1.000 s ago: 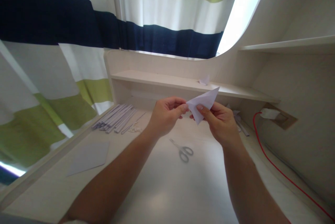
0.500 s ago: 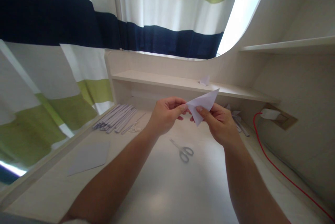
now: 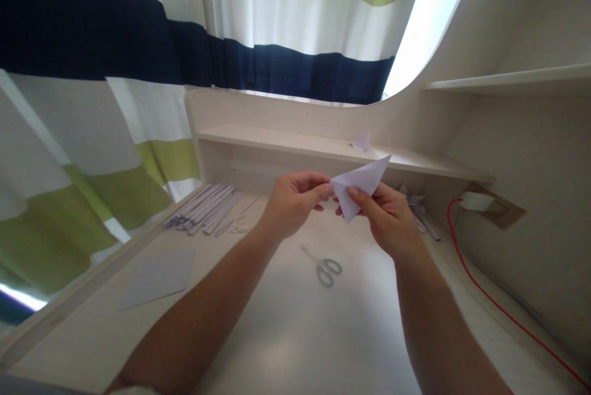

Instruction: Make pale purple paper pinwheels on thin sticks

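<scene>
A folded sheet of white paper [image 3: 362, 179], pointed at its upper right and lower ends, is held up above the desk. My right hand [image 3: 385, 216] grips it from the right, thumb on the near face and fingers behind. My left hand [image 3: 300, 201] is closed at the paper's left corner, thumb and forefinger pinching that tip. Below the hands, scissors [image 3: 325, 267] with grey handles lie closed on the desk [image 3: 281, 333].
Several rolled paper sticks [image 3: 203, 207] lie at the back left, beside small scraps [image 3: 237, 226]. A flat white sheet [image 3: 159, 278] rests at the left. Folded paper [image 3: 361, 141] stands on the shelf [image 3: 277, 141]. At the right, a red cable [image 3: 489, 296] runs from a white plug [image 3: 477, 200].
The folded paper and my right hand have shifted very slightly to the right. My left hand has barely moved and stays at the left corner.
</scene>
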Demonstrator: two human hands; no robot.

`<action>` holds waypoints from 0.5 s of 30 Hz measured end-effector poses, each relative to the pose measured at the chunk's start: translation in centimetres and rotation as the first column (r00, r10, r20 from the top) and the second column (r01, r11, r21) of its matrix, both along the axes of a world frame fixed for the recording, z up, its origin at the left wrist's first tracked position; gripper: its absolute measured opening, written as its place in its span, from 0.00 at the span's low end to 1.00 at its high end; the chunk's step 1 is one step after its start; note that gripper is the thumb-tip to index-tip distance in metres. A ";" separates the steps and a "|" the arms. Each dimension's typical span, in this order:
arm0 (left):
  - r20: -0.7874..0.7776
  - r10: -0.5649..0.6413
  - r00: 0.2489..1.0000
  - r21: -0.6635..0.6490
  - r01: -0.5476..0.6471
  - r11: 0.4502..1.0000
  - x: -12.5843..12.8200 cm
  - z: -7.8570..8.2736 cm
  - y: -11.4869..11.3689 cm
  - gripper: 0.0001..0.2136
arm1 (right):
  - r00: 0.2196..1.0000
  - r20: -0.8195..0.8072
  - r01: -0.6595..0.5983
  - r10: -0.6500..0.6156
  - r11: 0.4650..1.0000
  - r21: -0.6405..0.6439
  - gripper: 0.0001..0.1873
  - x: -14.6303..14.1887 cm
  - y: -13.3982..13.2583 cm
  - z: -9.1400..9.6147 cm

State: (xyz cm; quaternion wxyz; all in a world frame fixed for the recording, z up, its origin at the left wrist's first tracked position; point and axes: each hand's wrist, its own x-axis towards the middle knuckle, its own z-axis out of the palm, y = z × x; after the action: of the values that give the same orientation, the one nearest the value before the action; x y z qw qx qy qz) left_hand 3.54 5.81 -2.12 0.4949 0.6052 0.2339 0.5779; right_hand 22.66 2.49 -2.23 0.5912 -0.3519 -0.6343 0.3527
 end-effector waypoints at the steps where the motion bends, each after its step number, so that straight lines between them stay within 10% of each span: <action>1: 0.006 -0.007 1.000 -0.004 0.007 1.000 0.0 0.0 0.0 0.10 | 1.000 -0.001 -0.002 0.002 1.000 0.000 0.13 0.0 0.0 0.0; 15: 0.043 -0.017 0.999 -0.053 0.019 0.998 0.0 0.3 -0.2 0.11 | 0.997 0.054 -0.054 0.054 0.999 -0.004 0.11 0.3 -0.1 0.1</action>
State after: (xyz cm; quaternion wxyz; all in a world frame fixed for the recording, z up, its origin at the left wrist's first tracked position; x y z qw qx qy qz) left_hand 3.57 5.58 -1.82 0.5211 0.5815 0.2332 0.5796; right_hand 22.92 2.37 -2.15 0.5636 -0.3450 -0.6588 0.3596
